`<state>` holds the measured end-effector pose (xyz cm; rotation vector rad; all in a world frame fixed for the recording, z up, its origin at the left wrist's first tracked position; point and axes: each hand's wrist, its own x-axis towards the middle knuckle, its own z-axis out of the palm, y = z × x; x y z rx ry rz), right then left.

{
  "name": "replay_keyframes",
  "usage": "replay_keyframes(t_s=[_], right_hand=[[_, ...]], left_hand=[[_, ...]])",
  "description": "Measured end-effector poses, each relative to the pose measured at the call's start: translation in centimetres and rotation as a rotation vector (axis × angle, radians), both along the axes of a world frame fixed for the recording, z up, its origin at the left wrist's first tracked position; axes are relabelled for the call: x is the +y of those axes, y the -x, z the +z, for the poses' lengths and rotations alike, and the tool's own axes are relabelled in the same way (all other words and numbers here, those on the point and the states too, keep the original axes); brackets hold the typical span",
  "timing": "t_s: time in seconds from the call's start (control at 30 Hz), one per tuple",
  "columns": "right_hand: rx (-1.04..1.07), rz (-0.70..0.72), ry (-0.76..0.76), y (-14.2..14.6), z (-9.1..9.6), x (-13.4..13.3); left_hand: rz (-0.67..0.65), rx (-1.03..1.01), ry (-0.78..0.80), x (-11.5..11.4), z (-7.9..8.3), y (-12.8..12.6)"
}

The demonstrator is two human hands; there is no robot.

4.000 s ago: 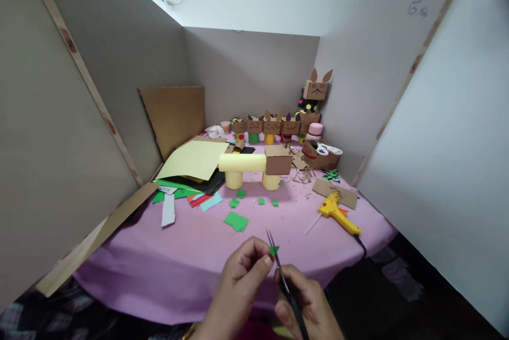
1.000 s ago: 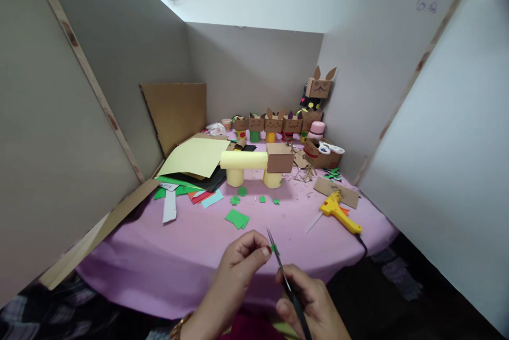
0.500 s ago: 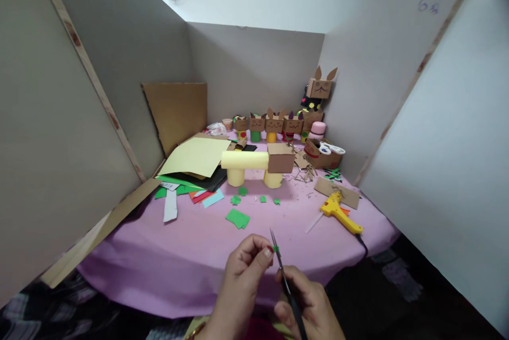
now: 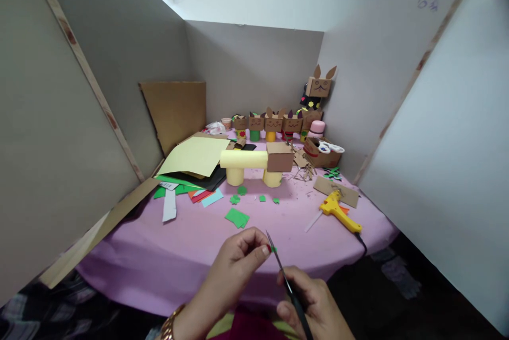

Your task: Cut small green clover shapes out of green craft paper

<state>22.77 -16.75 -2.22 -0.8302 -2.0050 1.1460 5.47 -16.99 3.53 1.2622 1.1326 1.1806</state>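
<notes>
Between thumb and forefinger, my left hand [image 4: 247, 256] pinches a tiny piece of green paper [image 4: 274, 249], mostly hidden by the fingertips and blade. My right hand [image 4: 312, 300] is closed around the black handles of a pair of scissors [image 4: 289, 289]. The blades point up and away, crossing the green piece, and look nearly together. Beyond my hands lie a green paper rectangle [image 4: 237, 217] and several small green cut-outs, one shaped like a clover [image 4: 235, 199]. Behind them stands a yellow paper-tube figure [image 4: 244, 159] with a cardboard box head [image 4: 279, 157].
A yellow glue gun [image 4: 339, 212] lies at right near a cardboard strip [image 4: 345, 194]. Paper sheets [image 4: 194, 155] are stacked at left. A cardboard box [image 4: 321, 155] holds white-handled scissors [image 4: 332, 147]. Several box-headed figures [image 4: 273, 123] line the back. Grey partitions [image 4: 254, 69] enclose the table.
My left hand has shifted slightly left and its forearm has swung outward, showing the bracelet. The scissors' tips have moved a little left, with the green piece still at the blades.
</notes>
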Motion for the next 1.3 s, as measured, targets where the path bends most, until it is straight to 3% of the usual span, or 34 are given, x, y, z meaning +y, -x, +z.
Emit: replay_keyframes(t_s=[0.17, 0.3, 0.47, 0.7, 1.3], right_hand=[[0.041, 0.001, 0.056, 0.3, -0.1, 0.0], [0.030, -0.020, 0.002, 0.5, -0.6, 0.0], [0.037, -0.023, -0.015, 0.4, -0.8, 0.1], [0.026, -0.016, -0.037, 0.2, -0.5, 0.1], [-0.083, -0.053, -0.001, -0.1, 0.2, 0.5]], left_hand=[[0.072, -0.059, 0.000, -0.1, -0.8, -0.8], [0.141, -0.049, -0.042, -0.7, -1.3, -1.5], [0.060, 0.132, -0.129, -1.0, -1.0, -1.3], [0.010, 0.197, -0.145, -0.4, -1.4, -0.7], [-0.106, 0.109, -0.062, 1.3, -1.8, 0.3]])
